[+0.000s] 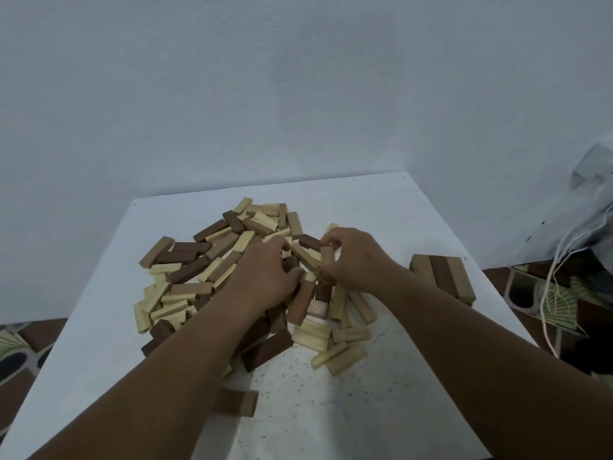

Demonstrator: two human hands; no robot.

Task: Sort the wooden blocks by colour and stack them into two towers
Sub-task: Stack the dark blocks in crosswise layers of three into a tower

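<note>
A loose heap of wooden blocks [205,260], pale and dark brown mixed, covers the middle of the white table [381,207]. My right hand [355,257] pinches a light tan block [327,257] upright above the heap's centre. Just left of it, my left hand [265,277] lies palm down on the heap with its fingers curled among the blocks; whether it grips one is hidden. A row of three blocks [442,278] lies side by side at the right, two tan around one dark. One brown block [235,402] sits alone near the front.
The table stands against a pale wall [298,94]. A translucent bag with white cords [577,227] rests off the table's right edge. Patterned floor tiles [20,353] show on both sides. The table's front right [381,410] is speckled.
</note>
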